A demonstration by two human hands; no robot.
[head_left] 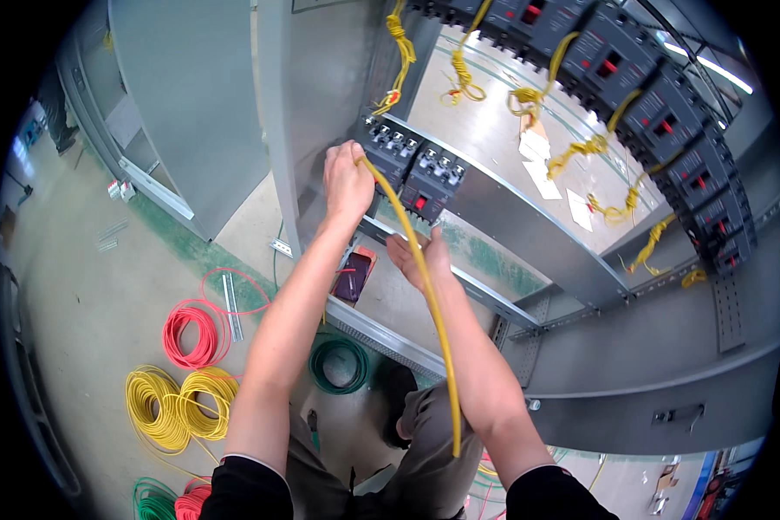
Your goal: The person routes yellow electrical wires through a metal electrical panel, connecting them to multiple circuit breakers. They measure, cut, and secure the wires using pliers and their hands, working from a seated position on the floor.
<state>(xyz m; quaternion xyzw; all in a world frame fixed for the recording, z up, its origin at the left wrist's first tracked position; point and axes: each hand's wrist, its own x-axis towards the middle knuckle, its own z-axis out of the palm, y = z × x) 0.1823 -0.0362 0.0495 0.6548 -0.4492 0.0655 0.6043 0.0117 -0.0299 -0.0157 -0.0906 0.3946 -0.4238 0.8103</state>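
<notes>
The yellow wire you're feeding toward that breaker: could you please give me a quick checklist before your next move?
1. Left hand grips the yellow wire at its upper end: ok.
2. Right hand open, palm up under the wire, not gripping: ok.
3. Wire tip seated in the black breaker terminal: cannot tell, hand hides it.
4. Wire free of kinks along its run: ok.
5. Lower end hangs loose: ok.

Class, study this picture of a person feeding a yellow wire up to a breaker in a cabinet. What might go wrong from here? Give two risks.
1. The left hand pinches the yellow wire right at the black breaker, where it bends sharply; it may kink.
2. The right hand is open, only resting against the wire, so the long loose tail could swing or slip.
</notes>
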